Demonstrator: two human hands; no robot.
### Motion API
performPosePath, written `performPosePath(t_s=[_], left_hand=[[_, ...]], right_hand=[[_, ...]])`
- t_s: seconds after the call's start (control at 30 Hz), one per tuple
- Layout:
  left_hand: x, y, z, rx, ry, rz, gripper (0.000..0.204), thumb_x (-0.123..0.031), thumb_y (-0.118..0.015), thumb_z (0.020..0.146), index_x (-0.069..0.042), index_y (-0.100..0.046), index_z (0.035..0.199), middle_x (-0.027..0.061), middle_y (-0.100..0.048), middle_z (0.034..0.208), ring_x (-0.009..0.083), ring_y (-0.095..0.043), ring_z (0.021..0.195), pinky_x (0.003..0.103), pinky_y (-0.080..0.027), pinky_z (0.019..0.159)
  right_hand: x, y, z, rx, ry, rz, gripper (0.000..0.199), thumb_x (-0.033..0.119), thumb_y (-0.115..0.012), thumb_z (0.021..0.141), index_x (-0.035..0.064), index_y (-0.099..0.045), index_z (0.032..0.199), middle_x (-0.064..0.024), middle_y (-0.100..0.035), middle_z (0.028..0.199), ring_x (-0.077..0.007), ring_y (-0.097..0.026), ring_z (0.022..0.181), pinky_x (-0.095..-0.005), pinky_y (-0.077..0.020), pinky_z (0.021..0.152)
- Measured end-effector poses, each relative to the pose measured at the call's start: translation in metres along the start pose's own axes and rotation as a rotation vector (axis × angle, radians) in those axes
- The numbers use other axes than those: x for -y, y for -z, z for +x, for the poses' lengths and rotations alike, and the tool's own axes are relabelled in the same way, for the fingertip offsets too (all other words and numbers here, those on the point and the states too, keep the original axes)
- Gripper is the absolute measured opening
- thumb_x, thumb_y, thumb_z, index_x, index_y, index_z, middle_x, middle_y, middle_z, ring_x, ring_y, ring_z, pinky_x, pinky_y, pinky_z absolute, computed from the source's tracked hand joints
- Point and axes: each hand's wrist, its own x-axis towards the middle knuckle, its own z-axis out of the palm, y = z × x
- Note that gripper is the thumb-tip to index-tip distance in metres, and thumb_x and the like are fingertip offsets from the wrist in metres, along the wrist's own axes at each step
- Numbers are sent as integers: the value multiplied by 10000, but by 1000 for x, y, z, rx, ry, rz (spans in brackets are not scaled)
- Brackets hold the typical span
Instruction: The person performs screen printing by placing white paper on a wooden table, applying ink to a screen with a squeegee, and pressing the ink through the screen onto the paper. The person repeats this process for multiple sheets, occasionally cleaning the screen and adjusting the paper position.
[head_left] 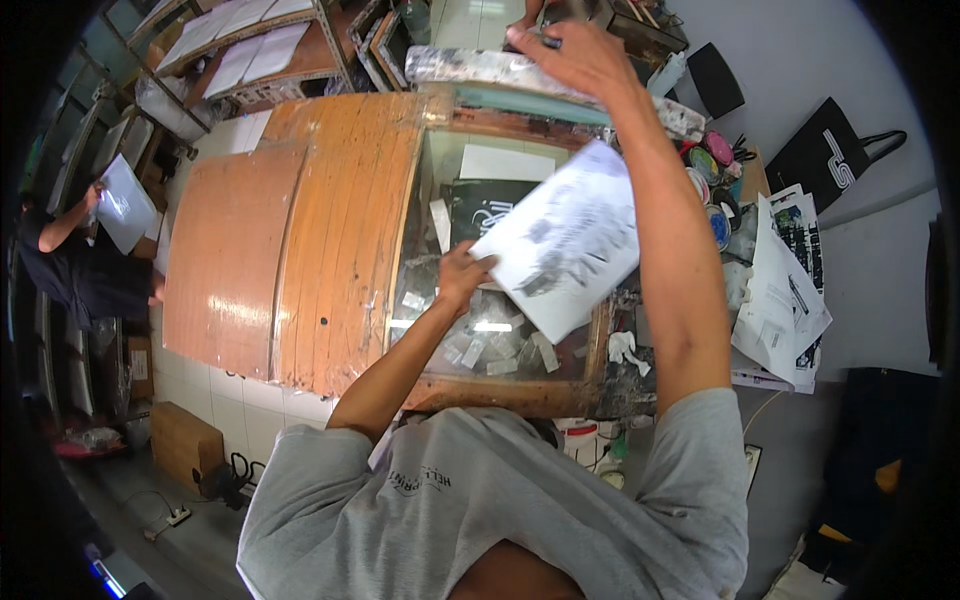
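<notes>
Left hand (462, 272): fingers pinched on the lower-left edge of a white printed sheet (565, 240), held tilted above a glass-topped wooden frame (520, 395). Right hand (577, 55): raised to the far end, fingers closed over the rim of a paint-smeared lifted screen (480, 65) (grip partly hidden). Glass carried taped scraps — beside it, a worn orange wooden tabletop (300, 230). Ink tubs (712, 170) and loose printed papers (785, 290) lay right; another person (70, 250) held a sheet at left, over tiled floor.
</notes>
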Motion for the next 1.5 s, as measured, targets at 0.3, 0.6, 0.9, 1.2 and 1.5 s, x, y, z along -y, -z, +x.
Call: performPosePath(t_s=[0.3, 0.6, 0.9, 1.2, 1.5], left_hand=[[71, 70, -56, -420, -50, 98, 370, -15, -719, 866, 71, -558, 1188, 180, -665, 1020, 223, -680, 823, 351, -588, 718], [77, 32, -68, -8, -650, 1460, 601, -330, -625, 950, -193, -448, 1508, 141, -249, 1647, 401, -164, 1524, 646, -164, 1172], [106, -5, -55, -110, -520, 1494, 632, -439, -549, 990, -218, -381, 1557, 148, -221, 1657, 405, -122, 1536, 714, -83, 1152], [-47, -39, -74, -101, -453, -52, 648, -226, -665, 977, 2, -364, 1503, 191, -500, 1463, 280, -509, 1335, 418, -394, 1120], [51, 54, -56, 62, 285, -760, 123, -37, -589, 900, -115, -495, 883, 72, -614, 1050, 352, -578, 1238, 593, -439, 1088]], right_hand=[[24, 27, -12, 81, -79, 63, 702, 659, -619, 855, -29, -748, 904, -275, -718, 916, -440, -696, 929, -498, -531, 829], [24, 24, -11, 108, -84, -6, 779, 710, -580, 851, -41, -754, 962, -297, -712, 908, -458, -692, 926, -516, -530, 827], [17, 6, -27, -108, 89, 32, 673, 597, -596, 886, -55, -757, 935, -316, -705, 920, -446, -694, 918, -493, -541, 848], [35, -58, -149, 109, 86, 31, 705, 681, -567, 912, 2, -731, 1004, -200, -708, 802, -331, -716, 762, -504, -531, 688], [8, -178, -245, 460, 85, 117, 346, 0, -619, 824, 44, -612, 1167, -143, -693, 972, -349, -655, 960, -496, -437, 833]])
